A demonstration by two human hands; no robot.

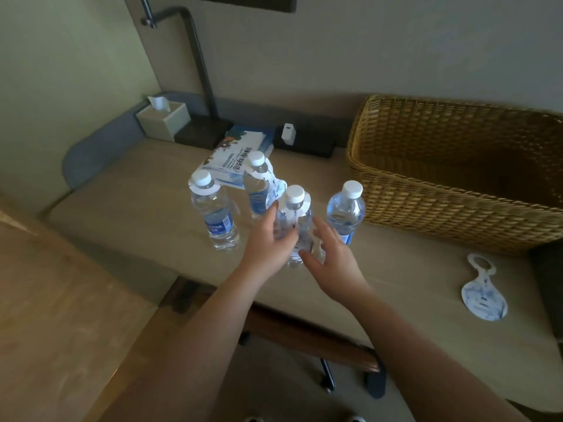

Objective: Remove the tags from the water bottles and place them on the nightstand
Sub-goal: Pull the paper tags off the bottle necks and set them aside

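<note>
Beige nightstand top [146, 208] fills the middle of the frame, with a wicker basket [457, 178] at upper right and a tissue box [163, 120] at upper left. Four bottles stand upright at centre. Your left hand [271, 239] wraps the body of the centre bottle [295, 214], fingers curled round it. Your right hand [332, 257] is just beside that bottle on its right, fingers spread and holding nothing. The tag [294, 213] is looped round the neck and hangs down the front, directly above both hands. The bottle's long axis is vertical, so the tag probably has to lift up over the cap [295, 193]. The right hand is free and near. One removed tag [484, 296] lies flat at right. The right bottle [345, 211] carries no tag.
</note>
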